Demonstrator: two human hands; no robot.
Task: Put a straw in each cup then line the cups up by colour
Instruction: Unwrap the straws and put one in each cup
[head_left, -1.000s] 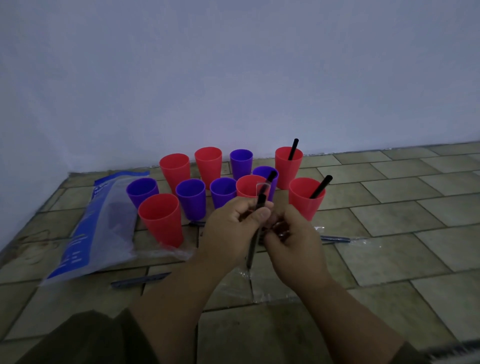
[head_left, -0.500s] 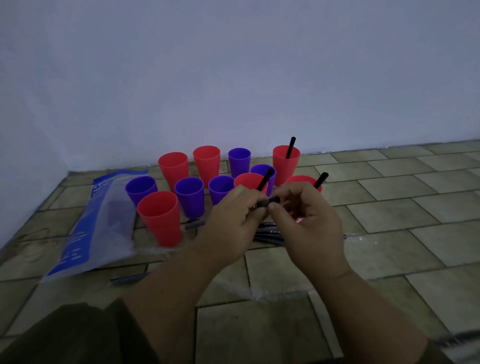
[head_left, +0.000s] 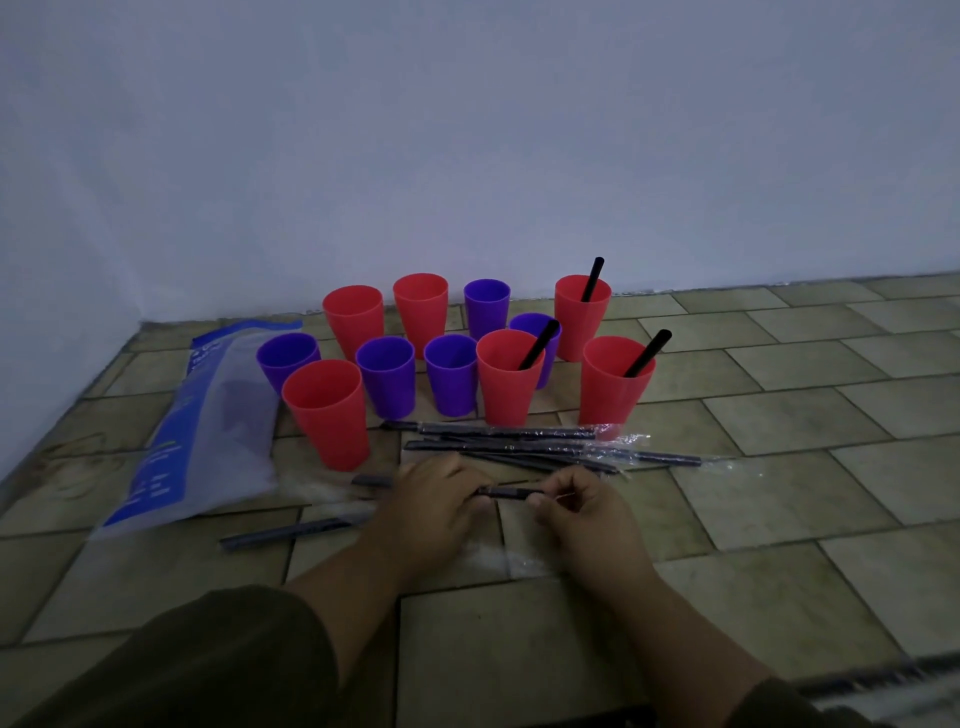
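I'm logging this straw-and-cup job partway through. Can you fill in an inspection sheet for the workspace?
Surface: tiled floor, dimly lit.
Job's things: six red cups and five purple cups stand clustered, colours mixed. Black straws stand in three red cups. Wrapped straws lie in front of the cups.
Clutter: blue and clear bag at left, with a loose straw beside it.
Grippers: left hand and right hand hold one straw between them, low over the floor.
Cables: nothing seen.
Surroundings: plain wall behind the cups.
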